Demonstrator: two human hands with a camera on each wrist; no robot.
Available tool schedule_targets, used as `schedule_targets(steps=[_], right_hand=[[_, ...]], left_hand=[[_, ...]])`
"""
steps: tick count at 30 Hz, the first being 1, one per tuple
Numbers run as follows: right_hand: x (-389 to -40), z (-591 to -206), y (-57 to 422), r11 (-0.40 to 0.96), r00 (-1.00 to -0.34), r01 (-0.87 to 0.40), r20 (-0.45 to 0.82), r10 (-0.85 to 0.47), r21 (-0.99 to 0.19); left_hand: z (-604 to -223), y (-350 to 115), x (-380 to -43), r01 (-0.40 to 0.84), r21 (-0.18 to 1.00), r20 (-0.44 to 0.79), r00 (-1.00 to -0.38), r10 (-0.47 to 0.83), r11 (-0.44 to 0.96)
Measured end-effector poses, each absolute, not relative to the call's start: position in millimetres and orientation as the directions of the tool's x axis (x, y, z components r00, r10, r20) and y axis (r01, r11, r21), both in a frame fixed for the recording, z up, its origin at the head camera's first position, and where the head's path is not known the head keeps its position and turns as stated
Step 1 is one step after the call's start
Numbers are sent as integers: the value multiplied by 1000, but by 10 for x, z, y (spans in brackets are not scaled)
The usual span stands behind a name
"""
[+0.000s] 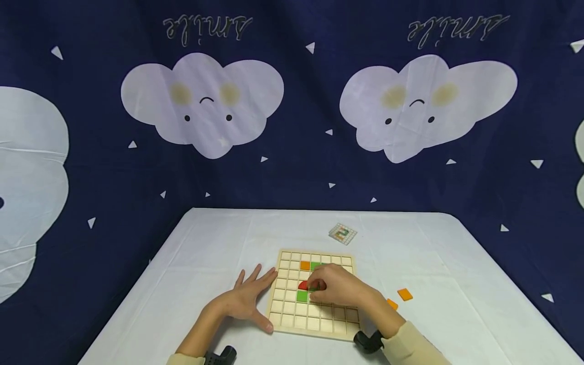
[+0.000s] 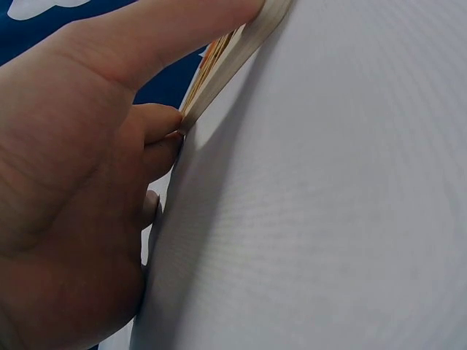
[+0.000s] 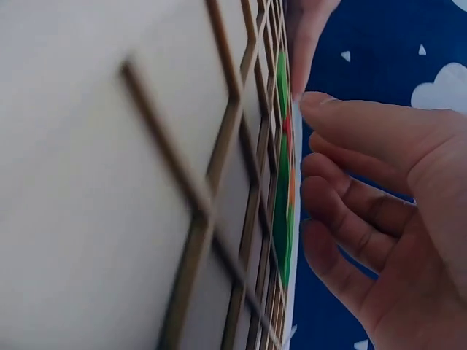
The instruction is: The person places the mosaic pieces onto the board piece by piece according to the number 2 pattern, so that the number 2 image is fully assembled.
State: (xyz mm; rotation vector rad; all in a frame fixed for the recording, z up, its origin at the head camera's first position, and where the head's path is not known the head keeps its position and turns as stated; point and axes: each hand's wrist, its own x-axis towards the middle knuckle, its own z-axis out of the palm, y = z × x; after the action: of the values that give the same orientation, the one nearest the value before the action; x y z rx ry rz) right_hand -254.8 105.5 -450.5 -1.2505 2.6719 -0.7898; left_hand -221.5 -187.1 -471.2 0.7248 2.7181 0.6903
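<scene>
A light wooden grid board [image 1: 315,332] lies on the white-covered table. My left hand [image 1: 244,300] is spread at its left side, fingertips and thumb right at the edge; the left wrist view shows the thumb against the board's side [image 2: 244,62]. Over the board's middle, my right hand [image 1: 337,285] has bent fingers, the index fingertip beside a red piece [image 1: 303,285]. Near the thumb sits a green square [image 1: 302,296]. Farther up the board are an orange square [image 1: 305,265] and another green piece [image 1: 315,265], partly hidden by the right hand.
Two loose orange squares lie right of the board, one [image 1: 404,294] in full view, the other [image 1: 392,304] partly behind the right forearm. A small pattern card [image 1: 342,233] lies behind the board. A dark blue curtain [image 1: 310,177] with clouds hangs beyond the table.
</scene>
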Motion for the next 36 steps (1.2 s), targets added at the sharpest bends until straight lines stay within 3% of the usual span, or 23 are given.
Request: schedule_targets(steps=[17, 29, 36], right_hand=[[-2521, -4446, 1764, 625, -750, -636, 170, -639, -453], [-2385, -4473, 2242, 714, -829, -531, 106, -549, -456], [-2289, -4523, 2480, 712, -837, -507, 81, -541, -487]], left_hand=[[-4725, -1864, -2210, 401, 506, -117, -845, 522, 764], [-4733, -1872, -2227, 409, 494, -108, -847, 521, 767], [-4725, -1869, -2229, 406, 498, -116, -845, 522, 766]])
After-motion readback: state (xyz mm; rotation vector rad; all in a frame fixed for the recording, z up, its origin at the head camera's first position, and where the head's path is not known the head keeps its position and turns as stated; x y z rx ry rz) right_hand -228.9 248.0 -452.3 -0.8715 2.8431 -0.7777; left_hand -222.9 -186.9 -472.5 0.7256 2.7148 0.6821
